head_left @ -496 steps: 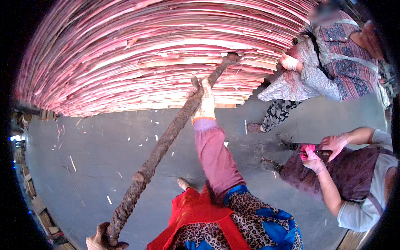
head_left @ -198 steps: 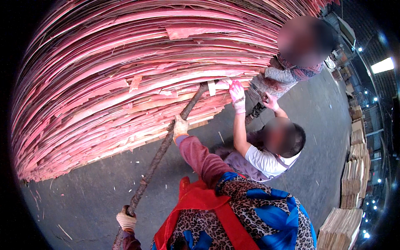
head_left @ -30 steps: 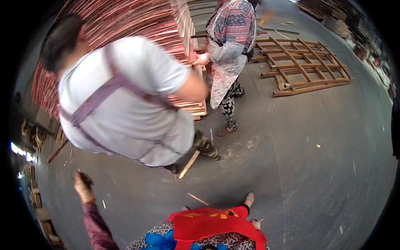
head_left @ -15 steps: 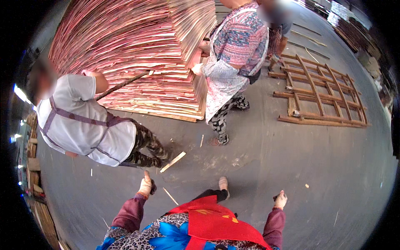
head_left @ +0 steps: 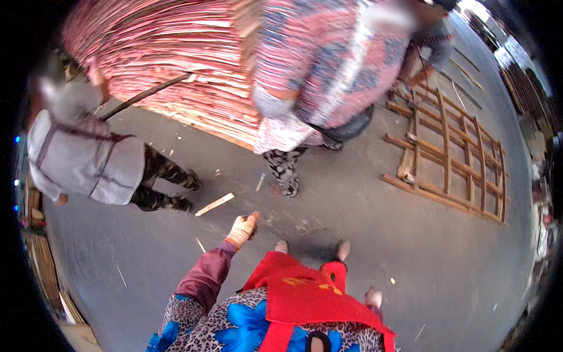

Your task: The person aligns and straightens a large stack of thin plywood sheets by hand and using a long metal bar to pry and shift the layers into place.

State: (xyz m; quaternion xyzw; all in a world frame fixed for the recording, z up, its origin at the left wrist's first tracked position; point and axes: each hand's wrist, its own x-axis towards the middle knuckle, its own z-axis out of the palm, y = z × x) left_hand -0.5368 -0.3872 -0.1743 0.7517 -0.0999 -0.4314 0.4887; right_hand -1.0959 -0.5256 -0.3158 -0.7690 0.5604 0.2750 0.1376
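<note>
My left hand [head_left: 243, 230], in a pale work glove with a dark palm side, is held out over the floor in front of me. Its fingers are curled closed, and whatever they may hold is hidden. Low beside my red apron [head_left: 305, 290], my right hand [head_left: 373, 297] shows only in part, its fingers too hidden and blurred to read. Neither hand touches anything I can see. A pale wood strip [head_left: 214, 204] lies on the floor beyond my left hand.
Ahead stands a tall stack of reddish veneer sheets [head_left: 176, 53]. A person in a white top [head_left: 97, 155] holds a dark pole against it. Another in a patterned top [head_left: 328, 64] stands close ahead, a third person behind. A wooden frame [head_left: 446, 152] lies at right.
My view has moved closer to the co-worker in the patterned top, who has turned. My left hand has swung forward and rightward; my right hand has dropped back beside the apron.
</note>
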